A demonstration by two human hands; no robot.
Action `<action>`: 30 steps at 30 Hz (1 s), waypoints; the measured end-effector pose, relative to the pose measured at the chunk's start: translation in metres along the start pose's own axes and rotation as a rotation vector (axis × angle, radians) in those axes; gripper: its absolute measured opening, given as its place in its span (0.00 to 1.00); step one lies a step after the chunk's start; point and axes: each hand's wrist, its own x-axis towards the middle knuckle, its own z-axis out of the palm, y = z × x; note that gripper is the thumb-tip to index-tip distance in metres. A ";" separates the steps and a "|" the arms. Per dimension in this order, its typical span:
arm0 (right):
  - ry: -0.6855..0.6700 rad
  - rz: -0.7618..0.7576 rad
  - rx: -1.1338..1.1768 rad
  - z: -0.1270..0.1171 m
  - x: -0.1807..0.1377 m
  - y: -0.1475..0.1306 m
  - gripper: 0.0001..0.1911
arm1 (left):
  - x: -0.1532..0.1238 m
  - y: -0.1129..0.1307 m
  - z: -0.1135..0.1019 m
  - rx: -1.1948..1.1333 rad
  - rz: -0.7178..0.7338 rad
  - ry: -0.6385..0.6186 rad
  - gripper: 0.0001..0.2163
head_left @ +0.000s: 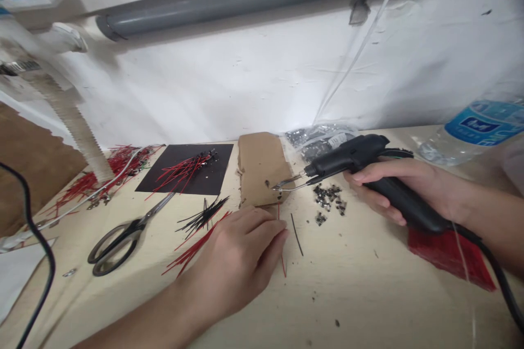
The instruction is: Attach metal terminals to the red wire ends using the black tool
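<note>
Scissors (123, 237) and loose black wires (202, 217) lie left on the tabletop (352, 289), and a cardboard piece (262, 169) stands far of centre. Small metal parts (329, 199) sit just beside the tool's tip. The right hand (405, 188) has its fingers wrapped around a black soldering gun (356, 158). The left hand (241, 251) lies flat, fingers outstretched, fingertips (280, 237) touching a thin red wire (283, 264).

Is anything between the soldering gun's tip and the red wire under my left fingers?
Nothing visible. The soldering gun in the right hand points its tip at the red wire by the left hand, only bare table between. The cardboard block sits behind that gap, the metal bits to its right.
</note>
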 end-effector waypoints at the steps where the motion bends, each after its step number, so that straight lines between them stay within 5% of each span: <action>1: -0.003 -0.001 -0.004 0.000 0.000 0.000 0.17 | 0.000 0.000 0.000 0.000 0.004 0.000 0.08; 30: -0.024 -0.017 0.001 -0.001 0.002 0.001 0.15 | 0.002 0.000 -0.003 0.158 0.057 -0.049 0.06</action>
